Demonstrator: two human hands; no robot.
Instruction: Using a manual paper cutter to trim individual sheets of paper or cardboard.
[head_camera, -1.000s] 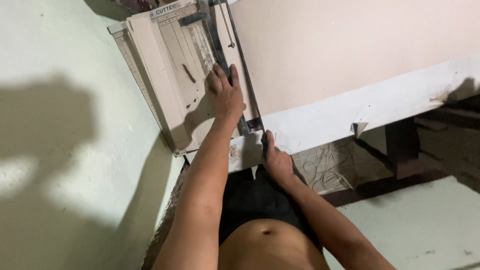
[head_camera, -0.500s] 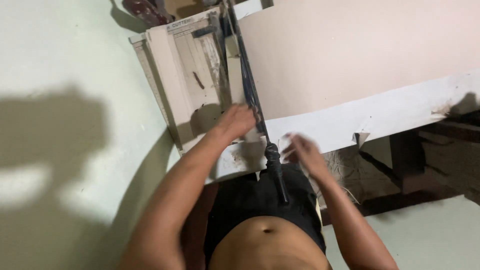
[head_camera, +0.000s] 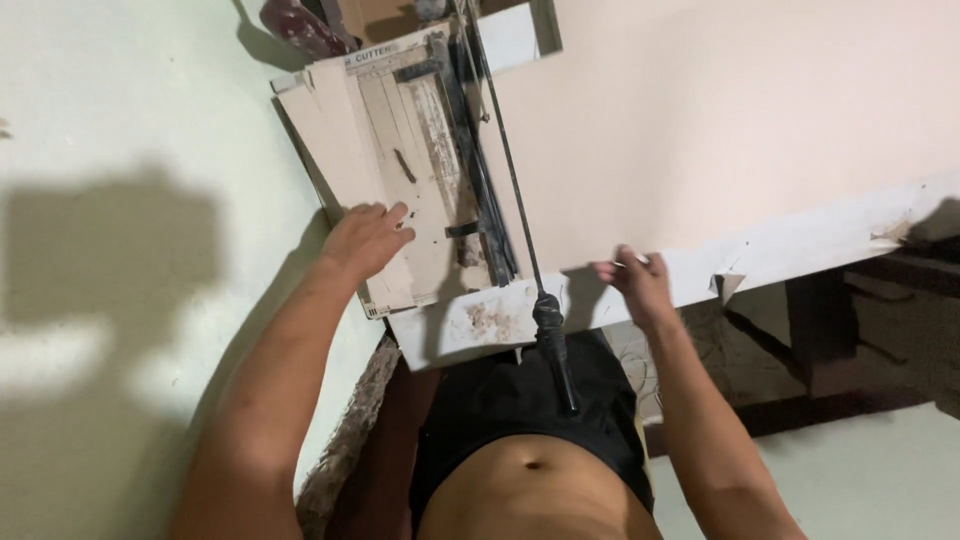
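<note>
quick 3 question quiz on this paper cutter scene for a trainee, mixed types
1. True or false: the left hand rests on the card sheets lying on the paper cutter.
2. Which hand is at the near edge of the large pale board?
A. left hand
B. right hand
C. neither
3. Fill in: the cutter's black handle is held by ____ hand.

Key: 1 true; 2 B; 3 neither: the handle hangs free between the two hands, over the front edge of the table.

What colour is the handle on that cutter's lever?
Black, seen clearest in the head view: the handle.
</note>
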